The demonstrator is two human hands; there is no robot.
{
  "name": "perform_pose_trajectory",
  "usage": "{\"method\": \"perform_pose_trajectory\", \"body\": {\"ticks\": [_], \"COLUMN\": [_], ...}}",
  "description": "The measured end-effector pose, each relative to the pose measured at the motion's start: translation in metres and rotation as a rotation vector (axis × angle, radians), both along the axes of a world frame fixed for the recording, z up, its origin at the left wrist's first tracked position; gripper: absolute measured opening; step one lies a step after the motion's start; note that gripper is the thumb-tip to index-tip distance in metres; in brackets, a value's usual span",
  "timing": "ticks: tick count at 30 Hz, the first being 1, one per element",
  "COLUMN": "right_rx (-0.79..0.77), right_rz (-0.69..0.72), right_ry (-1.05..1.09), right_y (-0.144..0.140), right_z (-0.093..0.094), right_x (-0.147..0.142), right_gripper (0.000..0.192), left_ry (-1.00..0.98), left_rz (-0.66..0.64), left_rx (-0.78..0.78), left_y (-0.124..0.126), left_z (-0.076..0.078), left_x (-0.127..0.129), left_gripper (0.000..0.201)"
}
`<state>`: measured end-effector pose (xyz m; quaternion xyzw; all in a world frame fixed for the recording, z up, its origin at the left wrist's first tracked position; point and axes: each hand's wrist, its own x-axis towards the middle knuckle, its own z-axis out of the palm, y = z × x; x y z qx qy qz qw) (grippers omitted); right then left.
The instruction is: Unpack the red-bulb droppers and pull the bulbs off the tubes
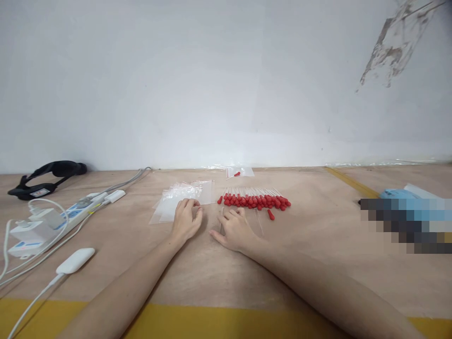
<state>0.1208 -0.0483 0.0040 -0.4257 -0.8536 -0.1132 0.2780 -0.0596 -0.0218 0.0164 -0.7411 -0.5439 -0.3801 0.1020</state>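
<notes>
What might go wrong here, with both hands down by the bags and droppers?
The left hand rests on a loose stack of clear bags; several might slide or lift together. The right hand lies beside the row of red-bulbed droppers, and a stray dropper lies near it; a sweep could scatter them.

No legible text, brand, number or sign appears. A white label on the black strap point(39, 192), far left on the tabletop point(318, 263), and blue markings on the power strip point(76, 212) are too small to read.
</notes>
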Motion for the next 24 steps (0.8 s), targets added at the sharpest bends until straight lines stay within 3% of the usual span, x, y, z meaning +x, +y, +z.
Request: {"method": "perform_pose_trajectory", "body": {"ticks": [6,12,18,24], "right_rx": [0.079,0.215,0.211,0.145], "right_rz": [-0.020,0.025,-0.002,-0.012], "right_ry": [-0.007,0.070,0.214,0.241], "right_y": [-0.009,-0.013,-0.006,-0.002], "right_z": [0.012,0.007,-0.003,-0.007], "right_x": [0.042,0.110,0.130,0.130], "right_gripper": [0.033,0.024,0.021,0.021], "left_ry": [0.064,0.379,0.421,0.401], "left_rz": [-0.003,0.053,0.132,0.181], "left_rx": [0.022,-0.248,-0.444,-0.568], "left_y": [0.014,0.092,0.171,0.199], "left_z": [0.021,0.044,0.036,0.025], "left_x": [0.004,0.041,0.084,0.093], "left_gripper": [0.010,0.017,0.026,0.030]}}
